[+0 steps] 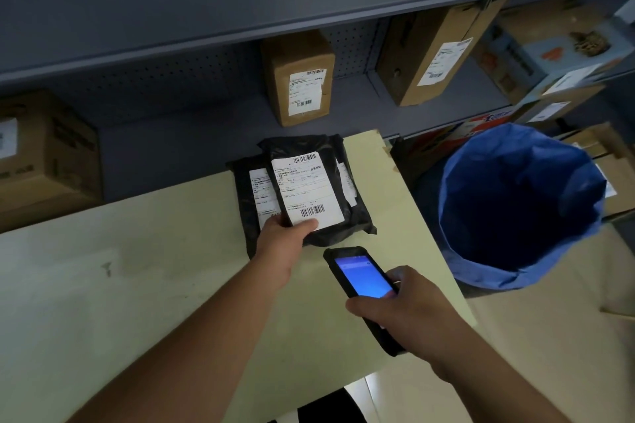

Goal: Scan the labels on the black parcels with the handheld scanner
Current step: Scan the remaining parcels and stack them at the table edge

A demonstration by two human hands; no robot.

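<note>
A stack of black parcels lies at the far right end of the pale table (137,268). My left hand (281,240) grips the near edge of the top black parcel (330,161), thumb on its white label (305,192), which faces up with barcodes at top and bottom. A lower black parcel (245,192) pokes out to the left, its own label partly covered. My right hand (402,312) holds the black handheld scanner (360,275), screen lit blue, just in front of the parcels and pointing toward them.
A bin lined with a blue bag (522,209) stands right of the table. Grey shelving behind holds labelled cardboard boxes (302,79), another box (433,55) leaning further right, and a box at left (44,158). More cartons are stacked at far right.
</note>
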